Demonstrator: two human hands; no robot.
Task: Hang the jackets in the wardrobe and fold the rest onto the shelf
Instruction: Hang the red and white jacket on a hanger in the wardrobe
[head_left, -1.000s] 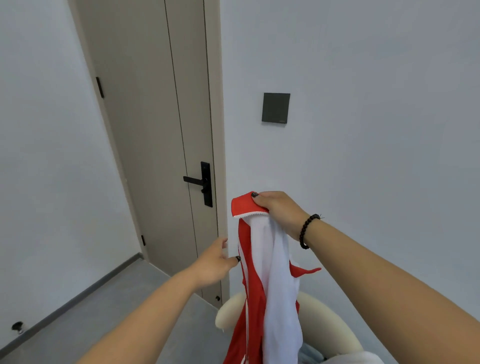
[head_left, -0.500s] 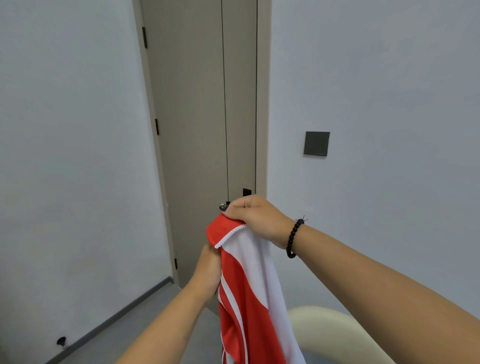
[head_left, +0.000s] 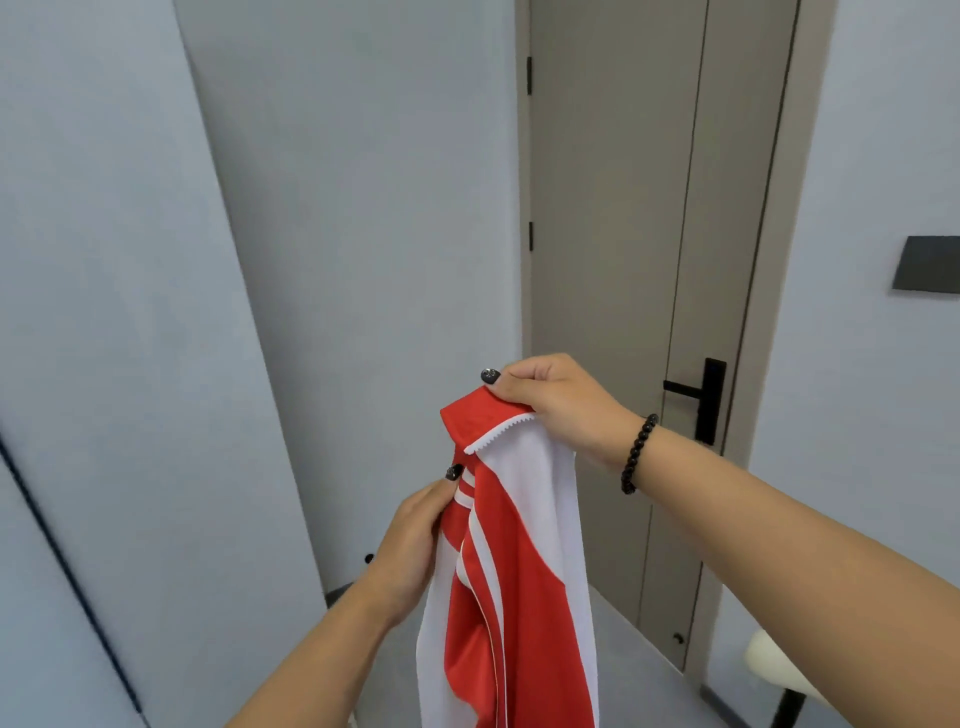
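I see a red and white jacket (head_left: 511, 561) held up in the air in front of me, hanging straight down from its collar, with the lower part running out of the bottom of the view. My right hand (head_left: 558, 402) has its fingers curled over the top of the red collar, the thumb and fingertips pinching the fabric just above the white zip edge. A black bead bracelet (head_left: 639, 452) sits on that wrist. My left hand (head_left: 413, 545) is lower and to the left, its fingers closed on the jacket's side just beside the white stripes, gripping the cloth; the thumb with its dark nail lies on the red part near the shoulder. The two hands are near each other, right above left, and the jacket touches nothing else that I can make out.

Behind it stands a beige door (head_left: 644, 260), shut, with a black handle (head_left: 698, 397) to the right of my right hand. A dark square plate (head_left: 927, 265) is on the grey wall at the far right. In the lower right corner I catch the pale edge of a chair (head_left: 774, 665) on the grey floor
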